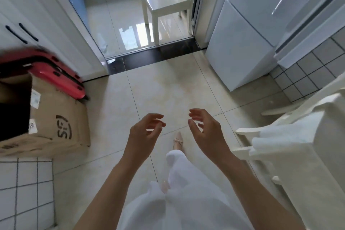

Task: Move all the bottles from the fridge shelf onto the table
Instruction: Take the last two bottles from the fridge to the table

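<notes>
No bottle and no table top are in view. My left hand [144, 129] and my right hand [206, 132] hang in front of me over the tiled floor, palms facing each other, fingers loosely curled, holding nothing. The white fridge [248, 30] stands at the upper right with its doors closed, well ahead of both hands.
A cardboard box [56, 117] and a red suitcase [56, 73] stand at the left by white cabinets [37, 15]. A white chair [291, 147] is close on my right. Another white chair [164, 0] stands beyond the doorway sill [149, 56].
</notes>
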Demonstrator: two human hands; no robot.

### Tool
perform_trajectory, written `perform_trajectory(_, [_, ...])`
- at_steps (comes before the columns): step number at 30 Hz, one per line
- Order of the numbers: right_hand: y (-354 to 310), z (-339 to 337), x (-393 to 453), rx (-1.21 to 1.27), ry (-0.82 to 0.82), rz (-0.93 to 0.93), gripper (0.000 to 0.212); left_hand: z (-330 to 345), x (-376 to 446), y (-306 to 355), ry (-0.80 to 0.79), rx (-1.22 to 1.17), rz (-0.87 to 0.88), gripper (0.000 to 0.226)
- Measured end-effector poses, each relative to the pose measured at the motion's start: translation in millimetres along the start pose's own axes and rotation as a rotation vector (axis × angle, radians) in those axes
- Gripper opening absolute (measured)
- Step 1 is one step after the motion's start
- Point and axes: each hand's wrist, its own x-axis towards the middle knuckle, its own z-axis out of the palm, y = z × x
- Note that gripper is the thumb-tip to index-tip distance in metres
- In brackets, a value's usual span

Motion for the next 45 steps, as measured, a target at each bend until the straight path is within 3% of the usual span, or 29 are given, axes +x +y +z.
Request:
perform_trajectory(11, [-24.3,-42.3,211.2,-0.013,-0.035,0.024,0.036,14.7,209.6,40.1,-0.102,0.005,-0.037,0.018])
perform_trajectory(20, [-36.2,-68.6,341.8,0.008,0.048,0.102,0.036,22.5,370.7,74.8,-0.213,0.095,0.029,0.012])
perform_trajectory(34, [-49.7,-107.4,558.4,0.15,0.458,0.347,0.026,40.2,680.8,158.8,-0.517,0.211,0.201,0.014])
perform_trajectory(45, [-31.4,-182.5,644.6,0.184,0.747,0.438,0.03,139.5,807.6,262.7,-0.715,0.16,0.381,0.017])
